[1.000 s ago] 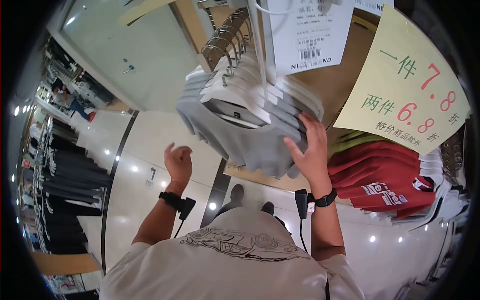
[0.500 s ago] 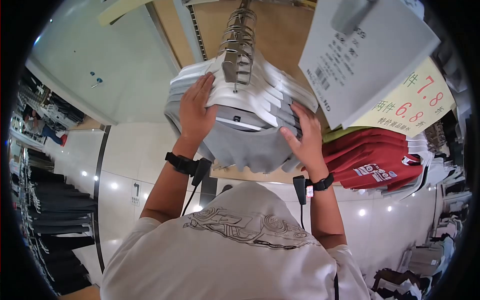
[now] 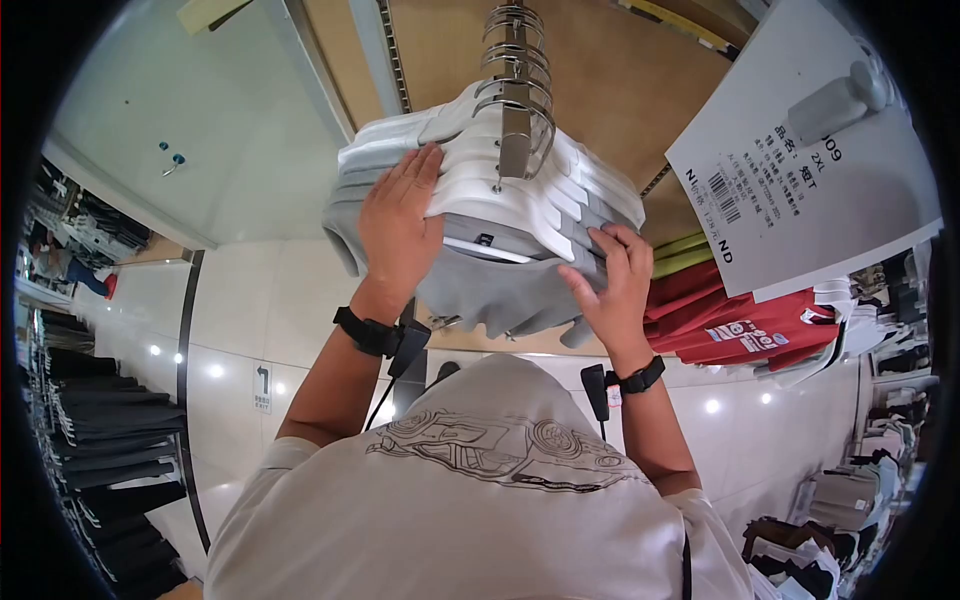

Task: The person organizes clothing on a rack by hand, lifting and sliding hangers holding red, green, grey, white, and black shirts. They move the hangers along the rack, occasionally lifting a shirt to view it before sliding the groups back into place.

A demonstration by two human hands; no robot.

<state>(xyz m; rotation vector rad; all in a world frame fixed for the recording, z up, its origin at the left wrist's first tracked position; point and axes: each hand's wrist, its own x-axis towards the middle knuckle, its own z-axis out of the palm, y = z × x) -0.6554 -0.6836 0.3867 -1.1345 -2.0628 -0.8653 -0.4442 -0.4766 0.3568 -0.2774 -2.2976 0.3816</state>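
Observation:
Several grey T-shirts (image 3: 500, 295) hang close together on white hangers (image 3: 540, 235), whose metal hooks go over a metal rail arm (image 3: 515, 130). My left hand (image 3: 400, 220) lies on the left shoulder of the front shirts, its fingers stretched out flat over cloth and hanger. On the right shoulder rests my right hand (image 3: 618, 290), thumb and fingers apart and the fingers slightly bent. A small dark label (image 3: 484, 240) shows inside the front shirt's neck.
A large white price tag (image 3: 800, 170) hangs close at the upper right. Red T-shirts (image 3: 745, 325) hang below it. A glossy white panel (image 3: 220, 130) stands left of the rack. Dark trousers (image 3: 110, 420) line the far left; folded clothes (image 3: 840, 505) lie at lower right.
The view has shifted, so the shirts and rail arm sit slightly differently. The price tag has swung right and now hides the yellow sign. Both hands stay on the shirts' shoulders.

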